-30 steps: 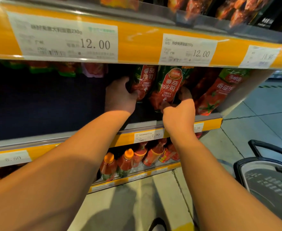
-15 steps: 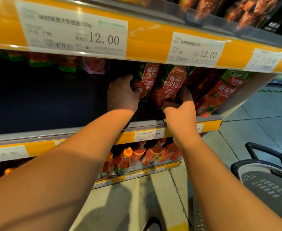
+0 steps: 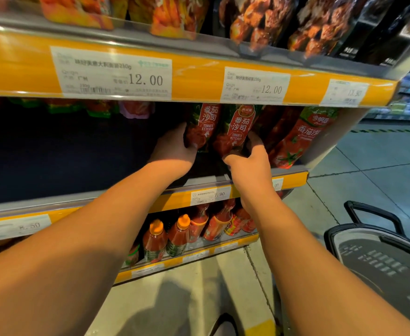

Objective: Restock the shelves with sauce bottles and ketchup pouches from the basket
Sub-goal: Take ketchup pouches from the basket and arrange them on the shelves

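Two red and green ketchup pouches stand side by side on the middle shelf (image 3: 206,184). My left hand (image 3: 174,151) grips the lower left edge of the left ketchup pouch (image 3: 205,124). My right hand (image 3: 248,161) holds the bottom of the right ketchup pouch (image 3: 239,128), thumb in front and fingers behind it. Further right lean more red tomato pouches (image 3: 301,139). The grey basket (image 3: 378,260) sits on the floor at the lower right; nothing shows in the visible part of its inside.
Sauce bottles (image 3: 178,236) with orange caps fill the lower shelf. Snack bags (image 3: 255,18) line the top shelf, above yellow price strips (image 3: 199,78). The left part of the middle shelf is dark, with small packs (image 3: 97,109) at the back. Grey floor tiles (image 3: 381,173) run to the right.
Both hands stay on the same two pouches. The camera has tilted up a little, so the top shelf's bags have come into view.
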A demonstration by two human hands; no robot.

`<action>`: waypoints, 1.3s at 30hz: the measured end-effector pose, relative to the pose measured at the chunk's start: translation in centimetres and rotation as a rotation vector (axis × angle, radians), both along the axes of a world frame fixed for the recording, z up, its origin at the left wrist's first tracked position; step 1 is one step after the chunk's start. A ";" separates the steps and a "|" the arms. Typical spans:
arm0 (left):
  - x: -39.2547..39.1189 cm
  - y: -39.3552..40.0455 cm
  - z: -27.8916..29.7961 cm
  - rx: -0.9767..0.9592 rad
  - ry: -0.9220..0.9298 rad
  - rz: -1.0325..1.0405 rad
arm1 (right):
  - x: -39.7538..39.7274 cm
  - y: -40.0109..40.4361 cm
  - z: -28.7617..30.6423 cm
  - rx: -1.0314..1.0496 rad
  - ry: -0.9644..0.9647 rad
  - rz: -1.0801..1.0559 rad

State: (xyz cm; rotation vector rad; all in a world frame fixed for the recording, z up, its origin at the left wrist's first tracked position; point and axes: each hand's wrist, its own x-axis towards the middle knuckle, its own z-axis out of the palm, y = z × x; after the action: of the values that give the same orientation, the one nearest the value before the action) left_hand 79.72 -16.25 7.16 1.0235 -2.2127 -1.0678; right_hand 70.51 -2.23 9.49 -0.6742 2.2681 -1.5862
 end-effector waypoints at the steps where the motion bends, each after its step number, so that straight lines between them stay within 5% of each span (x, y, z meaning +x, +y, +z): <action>1: 0.2 0.1 0.1 0.009 -0.025 -0.020 | 0.1 0.0 0.1 0.011 -0.005 0.002; 10: 4.5 1.3 2.7 -0.014 -0.161 -0.062 | 2.1 1.5 1.7 0.106 0.054 0.018; 15: 10.7 1.9 4.1 -0.065 -0.281 -0.114 | 5.8 2.5 2.5 0.306 0.142 0.258; 22: 22.7 4.3 7.1 -0.114 -0.368 -0.121 | 13.7 1.6 3.4 0.316 0.265 0.551; 30: 46.0 9.3 9.3 -0.077 -0.293 0.267 | 25.2 0.2 6.0 0.250 0.429 0.919; 39: 70.2 24.8 6.9 0.013 -0.097 0.860 | 42.4 1.6 9.6 0.139 0.440 1.344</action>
State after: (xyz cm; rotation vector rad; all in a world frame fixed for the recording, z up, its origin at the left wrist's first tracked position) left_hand 149.91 8.54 14.08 1.8115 -1.5270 -0.6310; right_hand 112.93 -0.61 19.07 -2.0255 1.3691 -0.6082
